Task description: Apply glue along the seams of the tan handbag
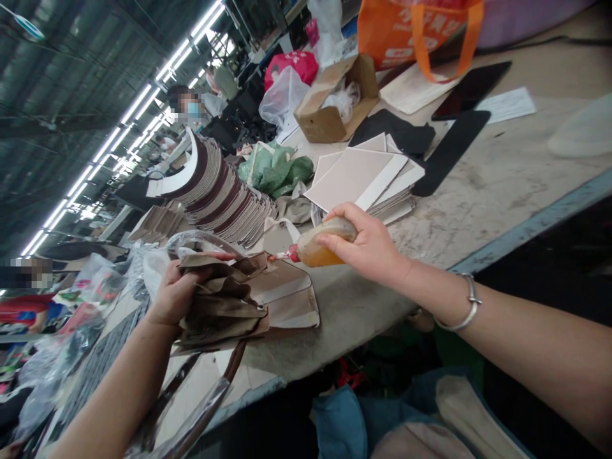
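My right hand [366, 245] is wrapped round a squeeze bottle of yellowish liquid, likely glue [325, 243]. The bottle lies nearly level, its red-based nozzle pointing left at the upper edge of a bag [287, 294]. That bag rests on its side on the table, with light brown panels and a pale strip across them. My left hand [179, 290] is closed on the bag's bunched olive-brown lining [220, 299], some fingers hidden behind the folds. Brown handles wrapped in clear plastic [205, 408] hang toward the table's near edge.
Behind the bag stands a tall row of curved layered pieces [224, 191]. Flat beige panels [358, 175] are stacked to its right, near a green plastic bundle [277, 169]. A cardboard box [335, 102] and an orange bag [421, 32] stand farther back. The table's metal edge [530, 220] runs nearby.
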The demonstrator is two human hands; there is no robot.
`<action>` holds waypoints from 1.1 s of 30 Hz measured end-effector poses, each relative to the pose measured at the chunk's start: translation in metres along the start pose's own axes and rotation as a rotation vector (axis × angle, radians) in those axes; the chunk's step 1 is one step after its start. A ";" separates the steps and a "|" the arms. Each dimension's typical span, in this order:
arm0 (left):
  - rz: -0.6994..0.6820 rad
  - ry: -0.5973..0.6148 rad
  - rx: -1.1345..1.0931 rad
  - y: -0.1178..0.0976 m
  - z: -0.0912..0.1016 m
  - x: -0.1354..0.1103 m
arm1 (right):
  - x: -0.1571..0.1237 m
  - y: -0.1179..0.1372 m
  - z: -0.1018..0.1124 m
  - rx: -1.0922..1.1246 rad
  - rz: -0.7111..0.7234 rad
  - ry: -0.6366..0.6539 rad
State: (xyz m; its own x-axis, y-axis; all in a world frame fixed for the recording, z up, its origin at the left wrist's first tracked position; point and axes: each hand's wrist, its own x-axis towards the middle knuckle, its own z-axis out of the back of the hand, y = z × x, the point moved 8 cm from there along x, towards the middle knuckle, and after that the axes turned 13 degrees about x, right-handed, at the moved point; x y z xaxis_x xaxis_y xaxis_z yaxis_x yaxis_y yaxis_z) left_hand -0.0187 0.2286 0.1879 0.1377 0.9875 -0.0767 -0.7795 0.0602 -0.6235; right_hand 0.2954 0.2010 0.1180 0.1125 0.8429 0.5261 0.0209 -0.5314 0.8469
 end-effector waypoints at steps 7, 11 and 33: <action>0.046 0.006 -0.018 -0.003 -0.004 0.000 | -0.001 0.010 0.002 0.022 0.010 0.036; 0.042 0.017 -0.019 -0.003 -0.005 -0.002 | -0.002 0.009 0.001 0.010 0.007 0.098; -0.005 0.005 0.045 -0.004 -0.001 0.000 | 0.002 0.004 0.007 -0.029 0.019 0.049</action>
State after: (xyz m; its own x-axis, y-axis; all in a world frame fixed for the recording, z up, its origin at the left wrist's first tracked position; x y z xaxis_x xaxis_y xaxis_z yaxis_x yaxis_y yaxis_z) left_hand -0.0149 0.2278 0.1895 0.1447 0.9865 -0.0772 -0.8056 0.0722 -0.5880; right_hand 0.3023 0.1996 0.1221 0.0640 0.8363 0.5446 -0.0099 -0.5451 0.8383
